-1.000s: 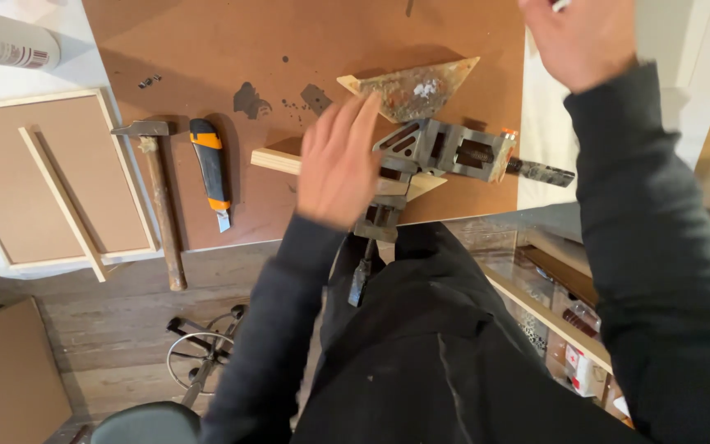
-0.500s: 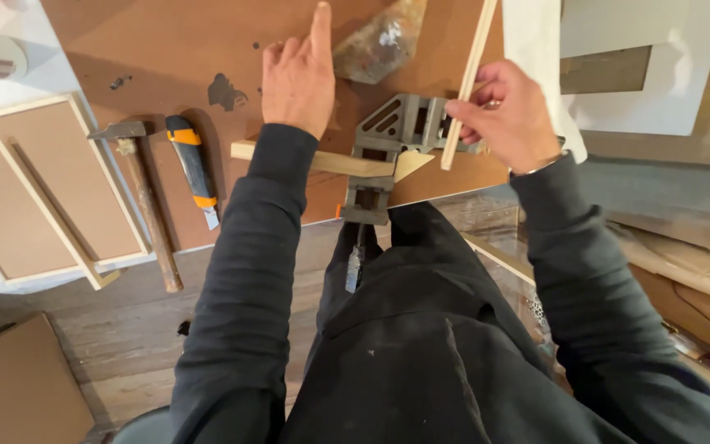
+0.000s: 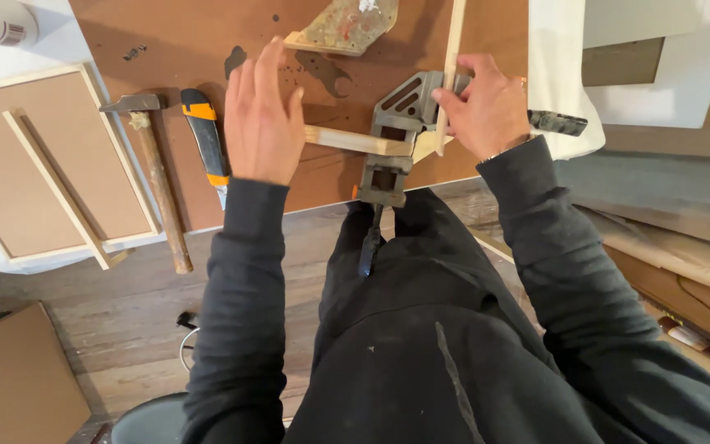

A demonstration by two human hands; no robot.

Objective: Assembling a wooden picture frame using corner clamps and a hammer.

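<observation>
On the brown board, near its front edge, I log these items. Corner clamp: grey metal, seated at the board's edge, one screw handle hanging down over my lap, the other pointing right. Horizontal wooden strip: pale, lying flat, its right end in the clamp. Upright wooden strip: pale, thin, running away from me, its near end at the clamp corner beside the first strip. Right hand: fingers closed around the upright strip just where it meets the clamp. Left hand: open, fingers spread, palm down over the left end of the horizontal strip; I cannot tell whether it presses on it. Utility knife: orange and black, just left of that hand. Hammer: wooden handle, further left. Paint-stained triangular piece: at the far edge, beyond the clamp. Framed panel: lying left of the board.
</observation>
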